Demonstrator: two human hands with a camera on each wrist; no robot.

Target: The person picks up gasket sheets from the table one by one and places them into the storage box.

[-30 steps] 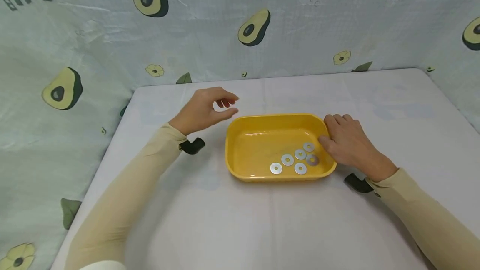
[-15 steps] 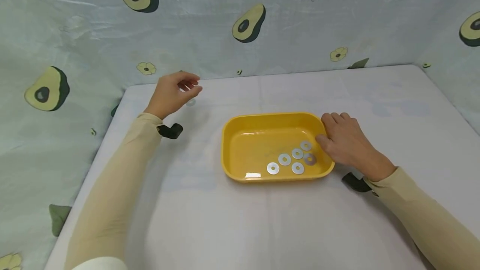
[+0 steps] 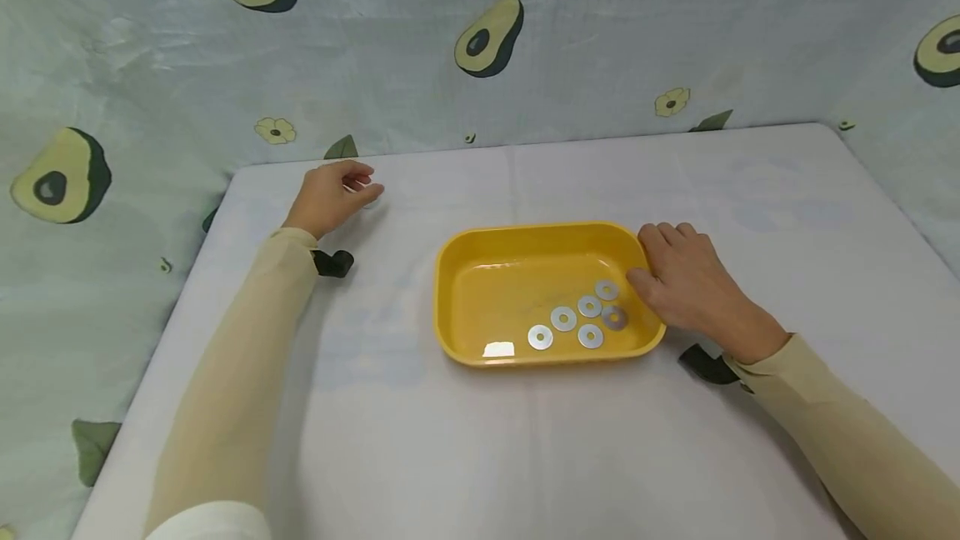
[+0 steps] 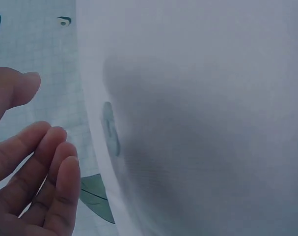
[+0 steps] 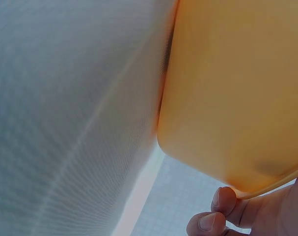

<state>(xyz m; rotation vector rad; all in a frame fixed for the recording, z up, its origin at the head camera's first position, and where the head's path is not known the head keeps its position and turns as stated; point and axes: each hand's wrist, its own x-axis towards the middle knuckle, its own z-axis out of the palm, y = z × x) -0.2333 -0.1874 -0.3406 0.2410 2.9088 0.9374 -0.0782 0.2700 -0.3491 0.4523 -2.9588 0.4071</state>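
My right hand (image 3: 690,290) grips the right end of a yellow plastic tray (image 3: 487,294), thumb over the rim and fingers outside. In the right wrist view, fingertips (image 5: 210,222) show beside the tray's outer wall (image 5: 232,93). Several flat metal washers (image 3: 540,337) lie spread on the right part of the tray floor. My left hand (image 3: 327,197) hovers near the back left of the table, fingers loosely bent, thumb apart and nothing held. Close by, a pale washer-like disc (image 4: 108,112) lies on the table, mostly hidden behind the left fingertips in the head view.
A white cloth covers the table (image 3: 420,448). Behind it and along the left and right hangs a pale sheet (image 3: 390,48) printed with avocados, which meets the table's back edge. Each wrist wears a black strap-like piece (image 3: 333,263).
My left hand has swung left from beside the tray to the back left, then lowered toward the pale disc. The right hand keeps its grip on the tray. The head view has shifted slightly.
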